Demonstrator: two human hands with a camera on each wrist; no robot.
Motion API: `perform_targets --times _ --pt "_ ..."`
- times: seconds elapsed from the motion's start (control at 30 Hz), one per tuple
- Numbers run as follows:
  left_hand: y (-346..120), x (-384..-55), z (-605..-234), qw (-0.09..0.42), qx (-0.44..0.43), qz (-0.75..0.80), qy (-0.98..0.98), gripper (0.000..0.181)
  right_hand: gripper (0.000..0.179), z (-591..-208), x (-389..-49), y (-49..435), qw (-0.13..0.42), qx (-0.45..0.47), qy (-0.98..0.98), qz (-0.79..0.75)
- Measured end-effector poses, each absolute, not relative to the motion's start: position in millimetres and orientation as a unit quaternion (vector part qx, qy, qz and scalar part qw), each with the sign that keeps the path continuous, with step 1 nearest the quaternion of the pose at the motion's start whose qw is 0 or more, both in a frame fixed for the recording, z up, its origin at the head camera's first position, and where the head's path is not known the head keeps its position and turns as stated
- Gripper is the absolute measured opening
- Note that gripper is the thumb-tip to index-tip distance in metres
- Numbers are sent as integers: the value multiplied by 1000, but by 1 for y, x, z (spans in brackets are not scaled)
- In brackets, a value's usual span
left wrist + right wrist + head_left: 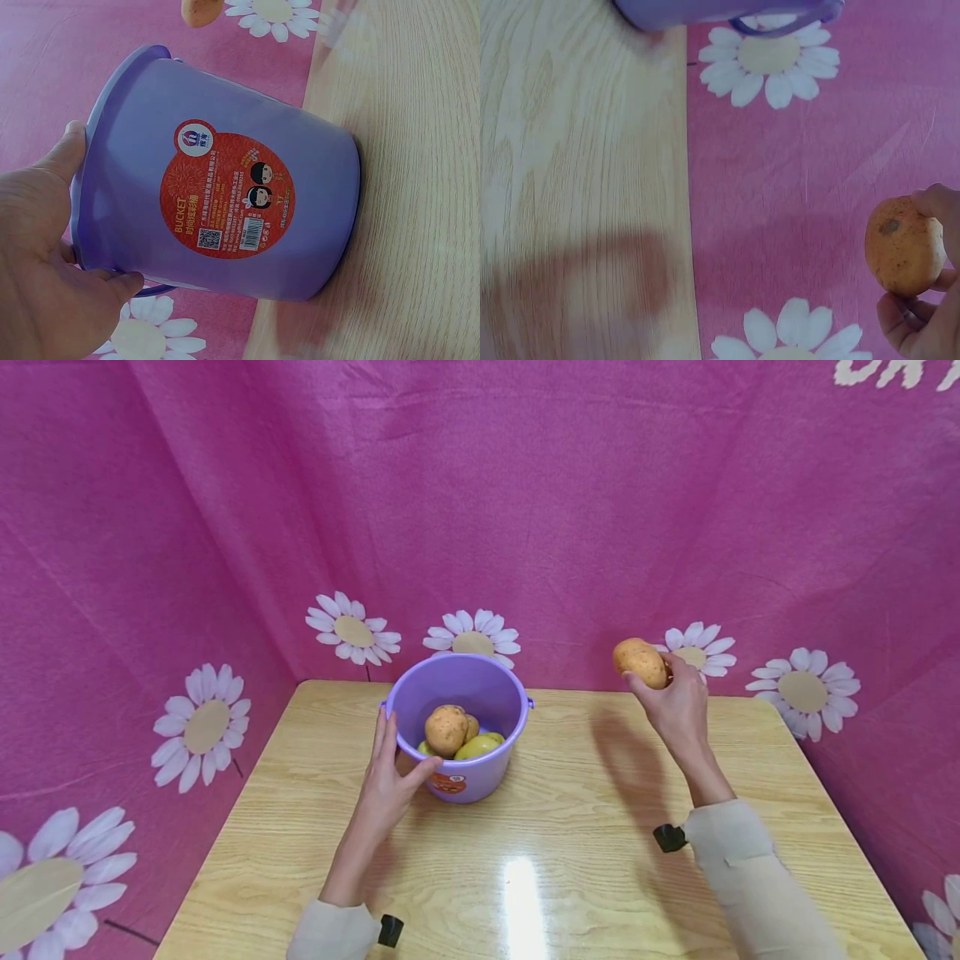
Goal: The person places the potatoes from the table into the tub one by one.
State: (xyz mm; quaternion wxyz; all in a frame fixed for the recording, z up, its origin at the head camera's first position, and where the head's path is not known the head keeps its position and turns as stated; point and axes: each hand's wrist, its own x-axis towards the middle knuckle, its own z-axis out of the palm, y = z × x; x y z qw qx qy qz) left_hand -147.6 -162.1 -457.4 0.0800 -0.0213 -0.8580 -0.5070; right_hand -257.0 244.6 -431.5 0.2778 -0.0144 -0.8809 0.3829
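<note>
A purple bucket (491, 777) stands upright on the wooden table, its red label (225, 191) facing the near side. My left hand (387, 793) holds it at the left of the rim, thumb along the near edge and fingers along the side by the handle joint. Inside lie a large brown potato (446, 731), another potato (472, 727) partly hidden behind it, and smooth yellow-green oval fruits (480, 746). Raised above the back right of the table, my right hand (678, 702) grips a potato (640, 662) between thumb and fingers. A dark spot marks its skin in the right wrist view.
The wooden table (585, 860) reaches back to a pink cloth (570, 527) printed with white daisies, which also hangs along both sides. The bucket's purple handle (780, 26) hangs down outside it. Open tabletop lies between the bucket and my right arm.
</note>
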Motion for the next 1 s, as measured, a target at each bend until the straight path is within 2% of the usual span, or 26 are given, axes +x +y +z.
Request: perform_targets --times 1.0 --pt "-162 -147 -457 78 -21 -511 -856 102 65 -410 -251 130 244 79 -874 412"
